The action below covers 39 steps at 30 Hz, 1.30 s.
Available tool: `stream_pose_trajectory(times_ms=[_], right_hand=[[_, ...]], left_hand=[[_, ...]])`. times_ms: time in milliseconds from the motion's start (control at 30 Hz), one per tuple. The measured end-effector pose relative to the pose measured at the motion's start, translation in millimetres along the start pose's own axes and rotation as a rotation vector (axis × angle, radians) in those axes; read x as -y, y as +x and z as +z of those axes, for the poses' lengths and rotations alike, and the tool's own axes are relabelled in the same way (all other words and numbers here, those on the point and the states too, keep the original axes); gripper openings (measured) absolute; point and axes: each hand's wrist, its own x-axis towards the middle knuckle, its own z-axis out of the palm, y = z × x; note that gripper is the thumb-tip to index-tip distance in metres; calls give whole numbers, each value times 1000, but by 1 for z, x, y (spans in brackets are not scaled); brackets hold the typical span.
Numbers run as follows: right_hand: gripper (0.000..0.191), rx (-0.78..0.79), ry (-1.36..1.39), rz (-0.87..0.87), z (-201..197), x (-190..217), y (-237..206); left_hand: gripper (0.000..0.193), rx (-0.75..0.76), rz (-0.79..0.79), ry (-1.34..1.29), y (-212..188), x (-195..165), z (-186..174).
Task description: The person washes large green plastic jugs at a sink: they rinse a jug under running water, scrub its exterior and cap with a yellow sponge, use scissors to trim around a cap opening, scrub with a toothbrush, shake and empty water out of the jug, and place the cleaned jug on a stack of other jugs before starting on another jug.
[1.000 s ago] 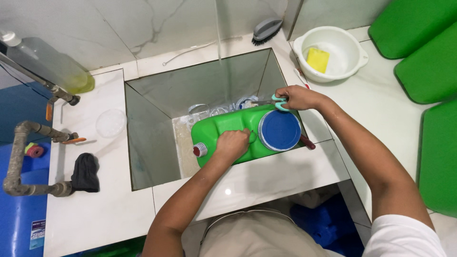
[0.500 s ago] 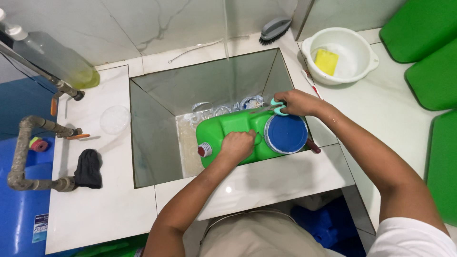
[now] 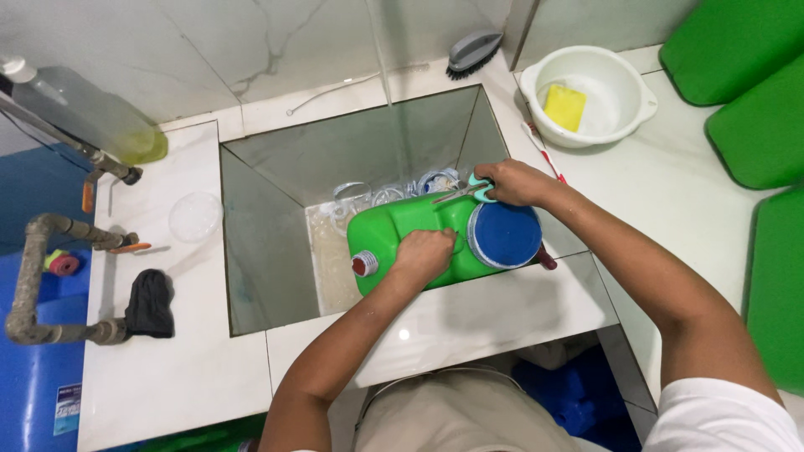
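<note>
Left hand [image 3: 425, 255] is clenched, pressing down on the green jerrycan [image 3: 402, 238] lying on its side in the tiled sink [image 3: 276, 251]. Right hand [image 3: 511, 182] grips teal-handled scissors [image 3: 465, 191], blades resting on the can beside its blue lid [image 3: 504, 235].

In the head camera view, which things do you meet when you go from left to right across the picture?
Grey pipe → black cloth → clear lid → red cap of the green jug → left hand → blue round lid → yellow sponge in the white bowl → green cushions.
</note>
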Motion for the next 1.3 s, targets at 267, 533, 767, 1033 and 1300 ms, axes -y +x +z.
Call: stream_pose_trajectory(times_ms=[267,533,767,1033,1300], right_hand=[[29,58,-27,-26,9,5,10],[23,142,164,-153,-12,-23,32],[34,361,421,106,-24,-49,4],[19,227,284,14,-10,-39,10],[18,11,173,-90,14,-26,10]], left_hand=[[11,-33,-11,3,0,-1,4],[9,-99,-11,20,-2,-1,6],[40,-195,15,-246,6,-9,-18],[30,-389,-217,-680,83,-27,12],[20,-384,-410,-694,96,-11,44]])
